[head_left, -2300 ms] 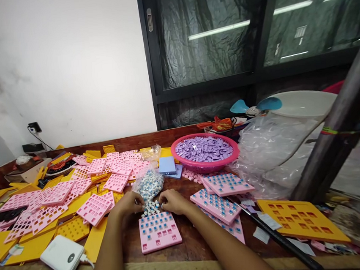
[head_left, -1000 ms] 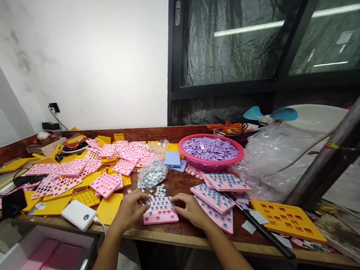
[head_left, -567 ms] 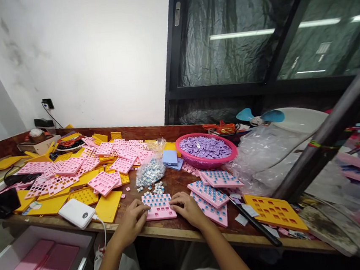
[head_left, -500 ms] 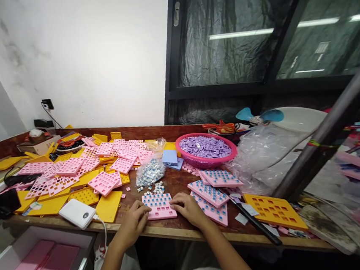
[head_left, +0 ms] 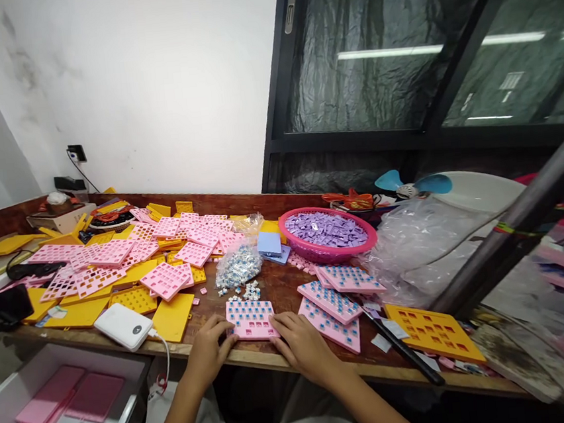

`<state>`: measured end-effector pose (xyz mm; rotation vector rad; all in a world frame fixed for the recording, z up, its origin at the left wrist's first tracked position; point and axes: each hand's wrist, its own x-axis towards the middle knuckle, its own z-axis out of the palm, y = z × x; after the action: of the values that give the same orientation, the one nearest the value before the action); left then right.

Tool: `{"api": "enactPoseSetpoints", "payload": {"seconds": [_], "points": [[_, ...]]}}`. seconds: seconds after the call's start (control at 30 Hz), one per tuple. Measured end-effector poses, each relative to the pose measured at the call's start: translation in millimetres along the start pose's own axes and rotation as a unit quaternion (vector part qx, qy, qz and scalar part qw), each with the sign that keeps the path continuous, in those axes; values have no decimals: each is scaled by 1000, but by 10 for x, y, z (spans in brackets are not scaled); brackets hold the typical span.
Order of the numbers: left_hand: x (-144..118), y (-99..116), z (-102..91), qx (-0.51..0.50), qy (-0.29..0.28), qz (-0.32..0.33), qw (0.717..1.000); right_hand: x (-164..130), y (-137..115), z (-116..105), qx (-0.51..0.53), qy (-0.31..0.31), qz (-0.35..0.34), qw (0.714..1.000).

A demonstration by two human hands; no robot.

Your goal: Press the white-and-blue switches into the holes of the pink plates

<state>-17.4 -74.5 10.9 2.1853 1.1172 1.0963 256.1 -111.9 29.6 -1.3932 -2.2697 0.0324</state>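
While our left hand (head_left: 210,347) and right hand (head_left: 299,343) clasp its near corners, the pink tray (head_left: 250,319) lies squarely between them

Bright, even light; tube lamps glare in the window (head_left: 397,61) at 1 o'clock. Wide-angle bending, blur at 4 o'clock edge.

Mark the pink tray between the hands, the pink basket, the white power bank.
pink tray (head_left: 250,318), head view, blue-filled top face
pink basket (head_left: 372,239), head view, right rim
white power bank (head_left: 122,326), head view, top face
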Motion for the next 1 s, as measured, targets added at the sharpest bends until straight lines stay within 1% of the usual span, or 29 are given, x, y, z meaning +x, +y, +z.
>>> {"api": "enactPoseSetpoints", "payload": {"seconds": [0.1,0.17,0.23,0.27,0.3,0.4,0.47,0.53,0.6,0.67,0.87,1.0], "points": [[36,-18,-42,-24,2,-28,999,100,7,-75,32,-10,22,999],[48,-25,-51,-33,5,-28,999,311,17,-114,53,-9,31,998],[46,-27,-40,-37,12,-26,999,616,5,-116,70,1,31,997],[42,-27,-30,-37,16,-25,999,789,-11,-100,70,-16,28,997],[38,-25,-19,-37,20,-25,999,965,-33,-73,60,-52,23,997],[40,-18,4,-36,27,-24,999,1443,-102,45,51,-112,-2,992],[55,-15,1,-39,26,-24,999,1673,-121,128,44,-151,-13,987],[72,-17,-12,-43,19,-24,999,1819,-108,194,38,-182,-17,982],[82,-25,-21,-48,10,-21,999,1886,-69,238,35,-198,-14,980],[80,-37,-16,-49,7,-19,999,1887,-24,263,37,-199,-11,979],[40,-74,46,-32,16,-30,999,1712,41,330,55,-151,-16,987],[26,-64,11,-15,3,-39,999,1691,59,397,90,-132,-8,987]]}}
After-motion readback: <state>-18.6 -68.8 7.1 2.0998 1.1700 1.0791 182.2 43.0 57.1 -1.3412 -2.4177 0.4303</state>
